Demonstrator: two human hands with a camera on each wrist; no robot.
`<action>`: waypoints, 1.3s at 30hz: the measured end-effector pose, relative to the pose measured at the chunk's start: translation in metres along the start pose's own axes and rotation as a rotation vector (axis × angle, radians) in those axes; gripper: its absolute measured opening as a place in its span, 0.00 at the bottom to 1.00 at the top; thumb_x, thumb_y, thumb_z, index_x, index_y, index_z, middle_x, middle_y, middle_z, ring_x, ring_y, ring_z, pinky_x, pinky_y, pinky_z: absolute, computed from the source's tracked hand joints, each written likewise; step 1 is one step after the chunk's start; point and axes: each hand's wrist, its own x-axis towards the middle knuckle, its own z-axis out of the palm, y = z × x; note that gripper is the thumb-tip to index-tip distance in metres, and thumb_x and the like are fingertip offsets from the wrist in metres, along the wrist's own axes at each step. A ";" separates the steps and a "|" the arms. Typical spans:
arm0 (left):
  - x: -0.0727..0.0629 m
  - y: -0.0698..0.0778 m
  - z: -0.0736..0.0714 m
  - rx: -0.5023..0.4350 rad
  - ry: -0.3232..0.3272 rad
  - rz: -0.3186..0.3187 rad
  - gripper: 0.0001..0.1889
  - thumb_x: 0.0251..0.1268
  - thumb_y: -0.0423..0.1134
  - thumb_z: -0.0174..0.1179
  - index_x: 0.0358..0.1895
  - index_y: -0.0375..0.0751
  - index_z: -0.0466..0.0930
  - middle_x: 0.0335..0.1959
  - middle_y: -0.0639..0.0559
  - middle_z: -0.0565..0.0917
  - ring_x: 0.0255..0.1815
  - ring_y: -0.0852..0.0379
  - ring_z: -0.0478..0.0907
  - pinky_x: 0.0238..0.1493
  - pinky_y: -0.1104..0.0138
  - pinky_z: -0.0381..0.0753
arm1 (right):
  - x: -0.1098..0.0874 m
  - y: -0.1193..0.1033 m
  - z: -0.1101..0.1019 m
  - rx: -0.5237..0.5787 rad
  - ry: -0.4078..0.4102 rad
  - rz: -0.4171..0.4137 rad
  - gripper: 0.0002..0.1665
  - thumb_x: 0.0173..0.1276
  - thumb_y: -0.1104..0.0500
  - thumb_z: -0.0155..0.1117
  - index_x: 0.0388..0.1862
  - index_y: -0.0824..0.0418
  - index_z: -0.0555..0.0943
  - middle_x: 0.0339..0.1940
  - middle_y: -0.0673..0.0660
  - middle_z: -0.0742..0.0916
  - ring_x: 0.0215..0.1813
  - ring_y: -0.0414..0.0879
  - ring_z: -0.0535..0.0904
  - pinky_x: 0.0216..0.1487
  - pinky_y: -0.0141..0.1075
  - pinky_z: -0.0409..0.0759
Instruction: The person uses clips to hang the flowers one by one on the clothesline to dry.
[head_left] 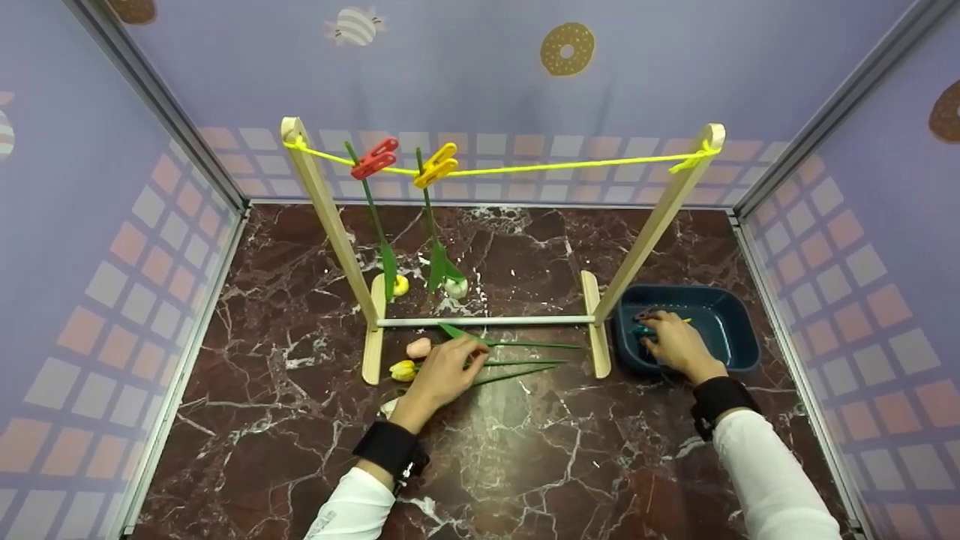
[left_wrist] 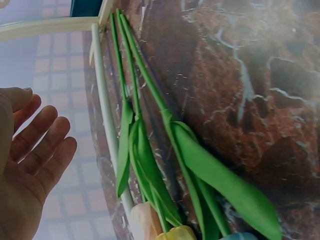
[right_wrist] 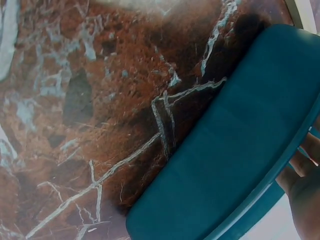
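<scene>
My left hand (head_left: 448, 369) hovers over three artificial tulips on the marbled surface, its fingers loosely bent with nothing between them. The peach tulip (head_left: 418, 347), yellow tulip (head_left: 403, 370) and pale tulip (head_left: 389, 407) have green stems pointing right; the hand partly covers them in the head view. My right hand (head_left: 677, 343) reaches over the rim into a dark blue-green basin (head_left: 739, 319). Its fingertips are at a teal clothespin (head_left: 642, 331) and a dark one beside it; I cannot tell whether they grip either. In the right wrist view the basin wall hides the fingertips.
A wooden frame (head_left: 334, 225) carries a yellow cord (head_left: 555, 164). A red clothespin (head_left: 373, 159) and a yellow clothespin (head_left: 436, 166) hold two hanging tulips, heads down. A white rod (head_left: 510, 321) joins the frame's feet. Patterned panels (head_left: 480, 75) enclose the back and sides.
</scene>
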 end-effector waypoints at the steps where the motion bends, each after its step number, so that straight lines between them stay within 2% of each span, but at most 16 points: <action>1: -0.001 -0.001 0.001 -0.002 -0.007 -0.003 0.09 0.73 0.40 0.58 0.47 0.43 0.85 0.41 0.51 0.86 0.38 0.56 0.84 0.37 0.65 0.83 | 0.000 0.000 0.000 -0.002 -0.005 -0.003 0.23 0.65 0.60 0.68 0.57 0.68 0.82 0.54 0.69 0.83 0.54 0.67 0.79 0.50 0.61 0.80; 10: -0.007 -0.009 0.011 0.042 0.000 0.016 0.07 0.70 0.39 0.61 0.44 0.42 0.86 0.38 0.49 0.86 0.36 0.55 0.83 0.37 0.62 0.83 | 0.002 0.002 0.000 -0.019 -0.044 0.004 0.22 0.63 0.61 0.68 0.55 0.68 0.82 0.52 0.70 0.83 0.52 0.68 0.79 0.49 0.62 0.80; 17: -0.010 -0.011 0.015 0.077 -0.057 -0.019 0.07 0.70 0.41 0.61 0.45 0.45 0.86 0.37 0.51 0.86 0.37 0.54 0.83 0.40 0.59 0.83 | 0.005 0.002 -0.002 -0.045 -0.063 -0.001 0.21 0.62 0.62 0.68 0.54 0.68 0.83 0.51 0.70 0.83 0.51 0.68 0.77 0.47 0.62 0.80; 28: -0.010 -0.015 0.018 0.122 -0.116 -0.013 0.09 0.72 0.43 0.59 0.45 0.44 0.85 0.38 0.50 0.86 0.38 0.52 0.84 0.42 0.59 0.84 | 0.008 0.006 0.001 -0.092 -0.065 0.027 0.19 0.61 0.63 0.69 0.51 0.68 0.83 0.46 0.70 0.81 0.49 0.68 0.77 0.43 0.62 0.80; 35: -0.012 -0.017 0.020 0.143 -0.132 0.002 0.10 0.72 0.42 0.59 0.45 0.42 0.85 0.39 0.48 0.86 0.40 0.50 0.84 0.45 0.57 0.84 | 0.006 0.006 0.002 -0.076 -0.094 0.055 0.21 0.61 0.64 0.67 0.53 0.69 0.81 0.47 0.71 0.82 0.49 0.70 0.78 0.43 0.64 0.80; 39: -0.012 -0.020 0.022 0.157 -0.124 0.011 0.09 0.71 0.42 0.59 0.44 0.41 0.85 0.39 0.47 0.86 0.40 0.49 0.84 0.46 0.57 0.83 | 0.006 0.009 0.003 -0.016 -0.104 0.085 0.22 0.60 0.66 0.67 0.54 0.69 0.82 0.48 0.73 0.82 0.47 0.71 0.80 0.43 0.64 0.80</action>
